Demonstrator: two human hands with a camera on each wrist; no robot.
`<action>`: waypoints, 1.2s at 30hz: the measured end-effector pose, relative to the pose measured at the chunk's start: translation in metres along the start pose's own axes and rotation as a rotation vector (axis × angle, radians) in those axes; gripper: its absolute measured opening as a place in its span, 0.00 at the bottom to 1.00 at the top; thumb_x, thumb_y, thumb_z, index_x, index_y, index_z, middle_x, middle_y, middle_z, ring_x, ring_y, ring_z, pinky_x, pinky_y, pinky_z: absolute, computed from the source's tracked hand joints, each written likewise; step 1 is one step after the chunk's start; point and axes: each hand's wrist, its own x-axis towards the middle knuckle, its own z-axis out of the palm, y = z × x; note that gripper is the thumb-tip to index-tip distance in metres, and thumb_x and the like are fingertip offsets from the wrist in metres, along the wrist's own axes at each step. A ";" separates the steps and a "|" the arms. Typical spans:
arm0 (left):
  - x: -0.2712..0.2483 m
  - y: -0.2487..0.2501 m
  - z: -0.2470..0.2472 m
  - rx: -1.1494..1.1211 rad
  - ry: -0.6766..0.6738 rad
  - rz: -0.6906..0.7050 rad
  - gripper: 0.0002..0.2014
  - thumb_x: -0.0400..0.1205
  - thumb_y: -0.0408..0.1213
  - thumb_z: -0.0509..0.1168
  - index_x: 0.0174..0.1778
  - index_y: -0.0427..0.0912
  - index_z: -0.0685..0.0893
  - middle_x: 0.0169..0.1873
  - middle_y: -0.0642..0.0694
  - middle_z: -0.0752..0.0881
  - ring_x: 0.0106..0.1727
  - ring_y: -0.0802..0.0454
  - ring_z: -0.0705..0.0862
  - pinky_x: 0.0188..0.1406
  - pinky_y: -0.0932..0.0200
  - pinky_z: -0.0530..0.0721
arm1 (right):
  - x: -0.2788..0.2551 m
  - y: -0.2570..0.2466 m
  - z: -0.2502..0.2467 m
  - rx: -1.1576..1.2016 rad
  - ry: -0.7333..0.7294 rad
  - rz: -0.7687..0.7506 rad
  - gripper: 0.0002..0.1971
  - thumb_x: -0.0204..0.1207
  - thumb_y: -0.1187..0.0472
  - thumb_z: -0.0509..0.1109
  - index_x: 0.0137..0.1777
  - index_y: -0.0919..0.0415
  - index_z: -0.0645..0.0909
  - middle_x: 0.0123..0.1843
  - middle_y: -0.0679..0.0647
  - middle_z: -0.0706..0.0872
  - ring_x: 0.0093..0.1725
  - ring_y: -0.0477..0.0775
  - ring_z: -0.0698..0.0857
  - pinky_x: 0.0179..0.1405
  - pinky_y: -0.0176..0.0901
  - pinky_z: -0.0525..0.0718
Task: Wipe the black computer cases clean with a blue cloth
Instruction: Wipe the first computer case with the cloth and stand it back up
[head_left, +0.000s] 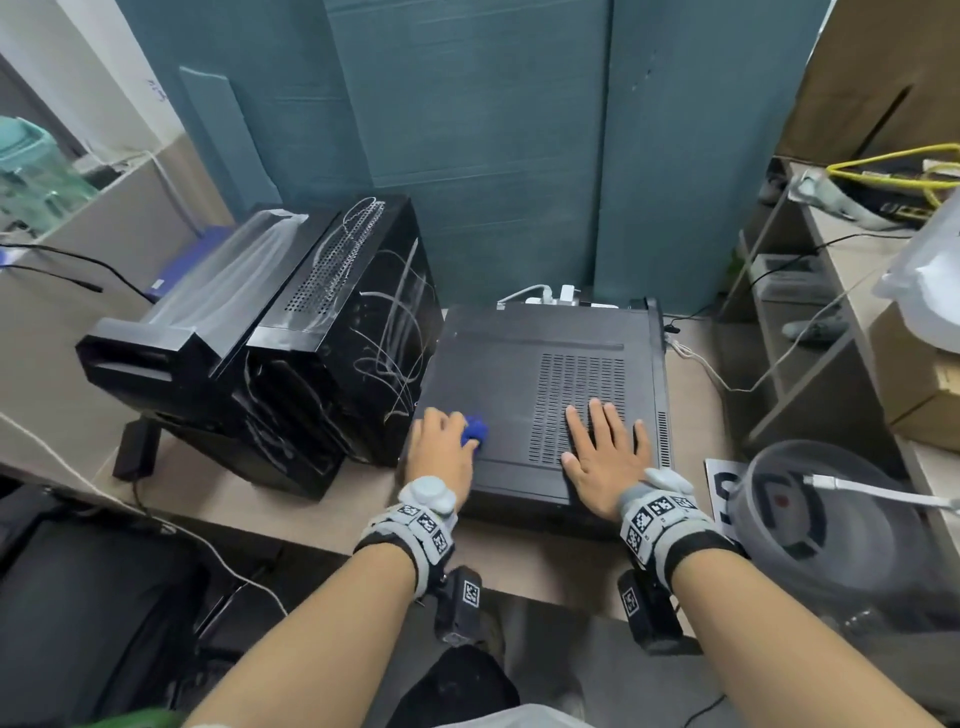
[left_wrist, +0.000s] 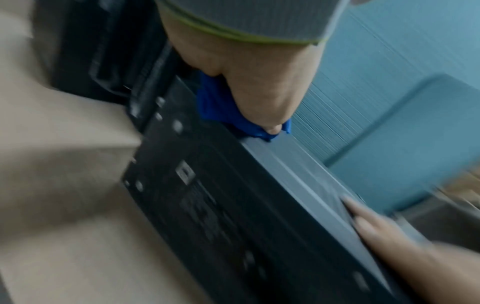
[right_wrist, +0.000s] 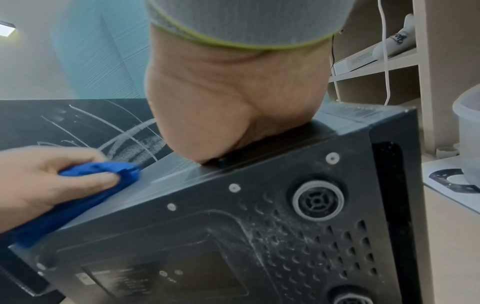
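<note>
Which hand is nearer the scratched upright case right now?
Left. The left hand, gripping the blue cloth, works the flat case's edge right beside the scratched case; the right hand lies flat on the vent, farther away.

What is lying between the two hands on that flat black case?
Nothing: in the head view, only bare case top separates the left hand, gripping the blue cloth, from the flat right hand.

Two upright cases (head_left: 291, 332) stand left of the flat case (head_left: 519, 379), perhaps touching it.
</note>
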 end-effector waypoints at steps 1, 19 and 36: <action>-0.008 0.019 0.008 -0.051 -0.040 0.118 0.10 0.79 0.41 0.72 0.53 0.43 0.82 0.53 0.42 0.77 0.53 0.40 0.76 0.55 0.45 0.80 | 0.000 0.000 0.000 0.001 0.002 0.003 0.33 0.89 0.41 0.42 0.89 0.43 0.31 0.91 0.52 0.32 0.89 0.56 0.33 0.85 0.65 0.33; 0.000 0.105 0.036 -0.239 -0.286 0.303 0.21 0.89 0.36 0.63 0.79 0.43 0.76 0.85 0.48 0.66 0.88 0.45 0.58 0.82 0.45 0.61 | 0.011 0.041 -0.005 0.161 0.125 0.097 0.35 0.88 0.54 0.50 0.91 0.52 0.39 0.92 0.46 0.38 0.90 0.47 0.40 0.87 0.50 0.36; 0.024 0.124 0.055 -0.328 -0.389 0.602 0.25 0.84 0.25 0.64 0.80 0.35 0.75 0.84 0.38 0.66 0.86 0.36 0.61 0.85 0.43 0.61 | 0.030 0.056 -0.033 0.383 0.148 0.117 0.36 0.85 0.67 0.57 0.91 0.54 0.49 0.92 0.49 0.46 0.90 0.50 0.45 0.88 0.51 0.44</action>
